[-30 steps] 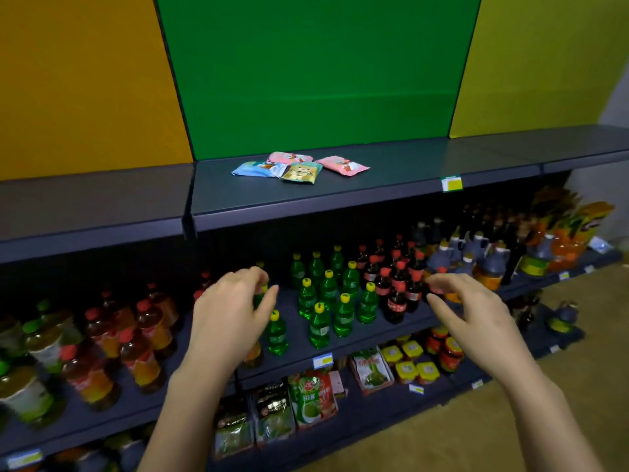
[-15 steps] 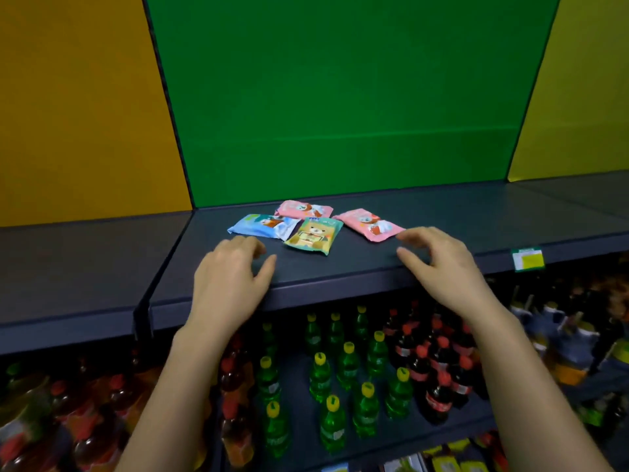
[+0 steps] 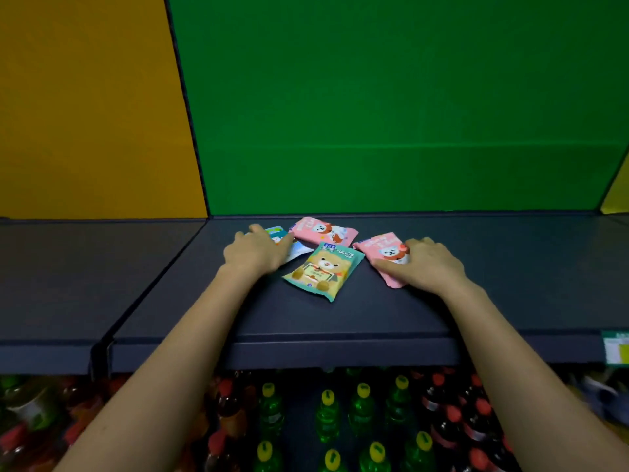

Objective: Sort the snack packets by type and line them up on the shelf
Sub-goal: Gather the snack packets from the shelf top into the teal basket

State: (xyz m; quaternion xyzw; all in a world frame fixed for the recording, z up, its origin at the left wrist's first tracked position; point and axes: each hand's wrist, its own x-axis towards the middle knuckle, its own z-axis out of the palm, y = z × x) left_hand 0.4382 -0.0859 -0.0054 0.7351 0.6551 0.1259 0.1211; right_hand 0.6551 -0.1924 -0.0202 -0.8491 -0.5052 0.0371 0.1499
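The right hand [image 3: 425, 264] is gripping a pink packet [image 3: 381, 245] on the shelf [image 3: 340, 318] with curled fingers [image 3: 420, 244], the left hand [image 3: 257, 255] is lying flat-fingered on the blue packet [image 3: 301, 248], and both should be sliding theirs away from the bear packet [image 3: 323, 270]

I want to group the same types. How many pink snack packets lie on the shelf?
2. The back pink packet lies behind the green packet; the right pink packet lies partly under the right hand. The left hand could hide more.

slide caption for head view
Left hand on the blue packet, right hand holding a pink packet, bear packet between them on the shelf.
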